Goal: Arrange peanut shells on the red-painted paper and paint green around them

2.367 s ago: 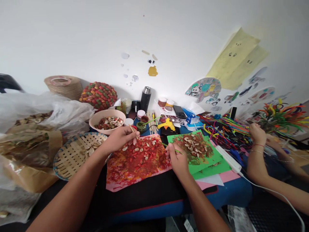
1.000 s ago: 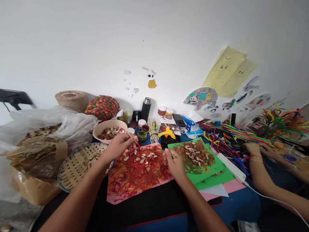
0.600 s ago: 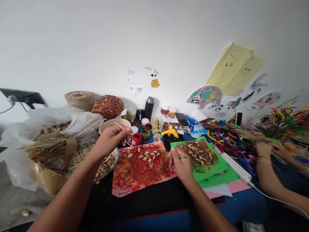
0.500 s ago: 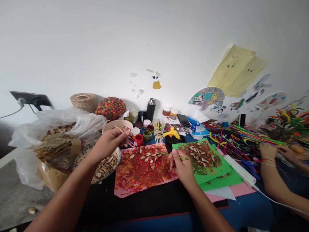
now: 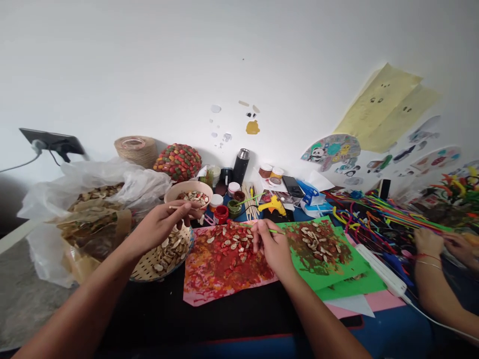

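My left hand (image 5: pixel 167 219) is closed around a thin pale wooden stick (image 5: pixel 175 207). It hovers over the woven basket (image 5: pixel 144 269) of nut shells and in front of the bowl (image 5: pixel 169 193) of shell pieces. My right hand (image 5: pixel 270 244) pinches a green-handled paintbrush (image 5: pixel 277 231), its tip pointing left. That brush is above the pink sheet (image 5: pixel 202 297), which is smeared with red and orange paint. Shell pieces (image 5: pixel 234 246), many partly red, lie on the sheet. An open jar of red paint (image 5: pixel 221 214) stands just behind it.
Green sheets (image 5: pixel 320 281) with painted shells lie at right, beside a white power strip (image 5: pixel 379 269). A yellow glue gun (image 5: pixel 274 205), green paint jar (image 5: pixel 234 208) and black flask (image 5: pixel 241 166) stand behind. A co-worker's hands (image 5: pixel 428 243) are among pipe cleaners. A plastic bag (image 5: pixel 45 199) fills the left.
My left hand has drawn back left and down from the paint jars, uncovering the bowl. My right hand and the brush have shifted slightly left over the pink sheet. The view has turned a little left.
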`<state>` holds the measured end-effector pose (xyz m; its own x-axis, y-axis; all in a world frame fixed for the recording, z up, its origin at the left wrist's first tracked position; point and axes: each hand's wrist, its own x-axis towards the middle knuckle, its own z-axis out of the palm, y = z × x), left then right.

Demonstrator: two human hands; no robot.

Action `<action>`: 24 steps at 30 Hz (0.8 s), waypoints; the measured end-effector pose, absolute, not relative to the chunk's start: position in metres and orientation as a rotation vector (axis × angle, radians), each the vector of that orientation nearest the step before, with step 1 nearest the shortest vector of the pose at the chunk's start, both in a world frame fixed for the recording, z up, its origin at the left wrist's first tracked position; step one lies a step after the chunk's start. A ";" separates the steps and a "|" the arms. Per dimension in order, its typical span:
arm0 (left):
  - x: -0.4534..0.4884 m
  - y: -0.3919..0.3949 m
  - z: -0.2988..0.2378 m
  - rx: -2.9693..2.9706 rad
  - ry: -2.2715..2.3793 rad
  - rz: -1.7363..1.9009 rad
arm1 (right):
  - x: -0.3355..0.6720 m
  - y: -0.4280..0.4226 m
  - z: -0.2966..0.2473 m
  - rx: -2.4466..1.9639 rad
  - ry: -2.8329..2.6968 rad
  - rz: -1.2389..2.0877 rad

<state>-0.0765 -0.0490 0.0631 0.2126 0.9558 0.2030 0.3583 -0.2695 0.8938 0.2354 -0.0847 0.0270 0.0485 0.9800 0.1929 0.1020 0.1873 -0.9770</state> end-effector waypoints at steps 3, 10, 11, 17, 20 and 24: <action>-0.081 -0.047 0.057 1.770 1.240 1.041 | 0.226 -0.071 0.030 -1.153 -1.339 0.958; -0.092 -0.047 0.046 1.732 1.269 1.036 | 0.212 -0.044 0.023 -1.156 -1.366 0.931; -0.093 -0.046 0.044 1.728 1.262 1.030 | 0.211 -0.041 0.020 -1.161 -1.376 0.932; -0.092 -0.044 0.038 1.726 1.252 0.980 | 0.206 -0.028 0.004 -1.188 -1.399 0.939; -0.088 -0.045 0.037 1.709 1.253 0.967 | 0.204 -0.025 -0.002 -1.193 -1.389 0.966; -0.083 -0.046 0.030 1.643 1.206 0.956 | 0.200 -0.023 -0.009 -1.181 -1.326 1.025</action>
